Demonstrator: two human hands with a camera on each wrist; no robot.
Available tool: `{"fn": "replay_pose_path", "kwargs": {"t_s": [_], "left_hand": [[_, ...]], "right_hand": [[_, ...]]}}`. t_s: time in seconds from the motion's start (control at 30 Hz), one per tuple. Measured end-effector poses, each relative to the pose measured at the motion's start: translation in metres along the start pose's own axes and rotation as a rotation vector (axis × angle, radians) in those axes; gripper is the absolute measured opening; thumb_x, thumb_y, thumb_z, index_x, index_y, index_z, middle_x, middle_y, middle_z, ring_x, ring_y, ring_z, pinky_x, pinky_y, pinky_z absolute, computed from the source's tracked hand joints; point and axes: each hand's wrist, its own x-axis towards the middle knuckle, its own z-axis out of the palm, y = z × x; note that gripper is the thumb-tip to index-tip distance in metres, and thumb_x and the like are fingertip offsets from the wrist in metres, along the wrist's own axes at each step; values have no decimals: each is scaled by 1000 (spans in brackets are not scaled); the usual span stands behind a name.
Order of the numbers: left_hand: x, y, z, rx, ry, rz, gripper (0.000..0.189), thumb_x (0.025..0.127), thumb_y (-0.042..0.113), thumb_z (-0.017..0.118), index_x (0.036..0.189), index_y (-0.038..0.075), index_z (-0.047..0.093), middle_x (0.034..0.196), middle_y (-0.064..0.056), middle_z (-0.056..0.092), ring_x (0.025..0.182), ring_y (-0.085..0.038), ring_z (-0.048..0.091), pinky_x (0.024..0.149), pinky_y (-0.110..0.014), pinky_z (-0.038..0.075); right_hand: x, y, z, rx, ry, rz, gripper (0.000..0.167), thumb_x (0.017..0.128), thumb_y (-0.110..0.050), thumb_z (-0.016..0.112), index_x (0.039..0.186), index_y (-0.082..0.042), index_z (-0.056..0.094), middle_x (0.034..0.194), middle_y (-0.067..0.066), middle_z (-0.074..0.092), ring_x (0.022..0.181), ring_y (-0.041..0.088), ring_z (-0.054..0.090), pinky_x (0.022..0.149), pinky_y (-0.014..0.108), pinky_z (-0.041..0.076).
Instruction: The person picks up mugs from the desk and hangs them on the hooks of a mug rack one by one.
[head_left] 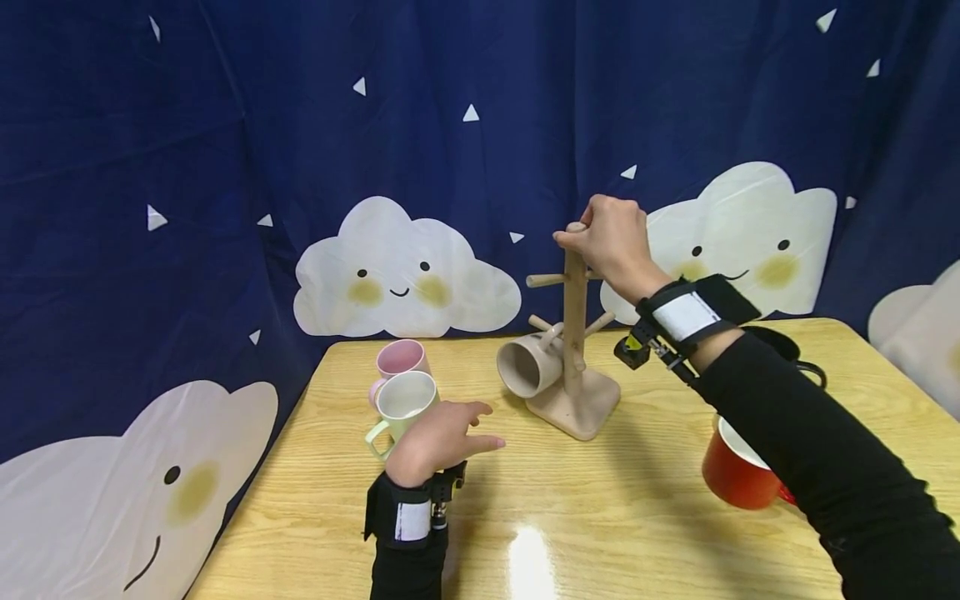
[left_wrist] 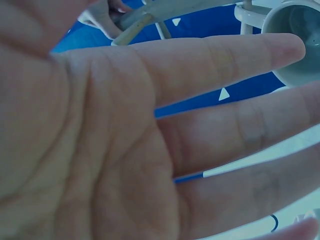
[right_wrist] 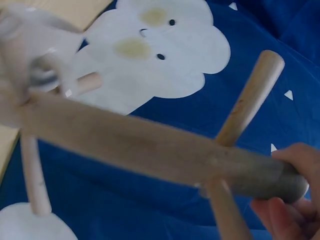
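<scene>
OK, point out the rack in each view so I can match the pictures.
Head: rack right of centre, standing upright.
Left wrist: rack along the top edge, only partly in the picture.
Right wrist: rack slanting across from the left to the lower right.
Shared landmark: the right hand gripping the rack's top end, seen in all three.

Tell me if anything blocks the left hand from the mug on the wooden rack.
Nothing visible does: in the head view, only bare tabletop shows between left hand and beige mug. The light green mug stands left of that gap; the right hand grips the rack at its top.
</scene>
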Motion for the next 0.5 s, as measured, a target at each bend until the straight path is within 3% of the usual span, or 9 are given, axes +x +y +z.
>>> {"fn": "replay_pose_path", "kwargs": {"t_s": [0.1,0.27,0.37,0.43,0.5], "left_hand": [[0,1,-1,-1,-2,-4,49,86,38,62,123,7,57,106,-12,67,98,-25,63,83,-38,50],[-1,3,-1,-5,6,4,48,85,37,62,123,7,57,106,-12,67,98,-26,63,82,-39,50],[-2,3,0,-7,13,8,48,85,37,63,122,7,57,105,-12,67,97,-26,63,82,-38,50],[-2,3,0,-5,14,10,48,85,37,63,122,7,57,105,-12,67,97,-26,63,82,-38,50],[-2,3,1,-2,12,11,49,85,38,62,122,7,58,105,-12,67,96,-26,63,81,-38,50]], "right_hand": [[-3,1,-5,15,-35,-23,42,76,-36,73,89,2,61,87,20,66,81,32,63,69,40,49],[-16,6,-32,85,-12,-22,63,79,-46,68,121,0,56,116,20,62,108,33,58,90,45,45],[-36,15,-53,163,76,14,56,81,-43,66,120,-3,59,116,16,63,108,29,59,93,41,45],[-56,27,-62,215,141,58,47,82,-41,66,113,-6,64,107,10,68,98,14,64,86,28,48],[-80,43,-66,268,217,119,37,82,-37,68,105,-7,69,93,-7,72,83,0,64,74,15,46]]}}
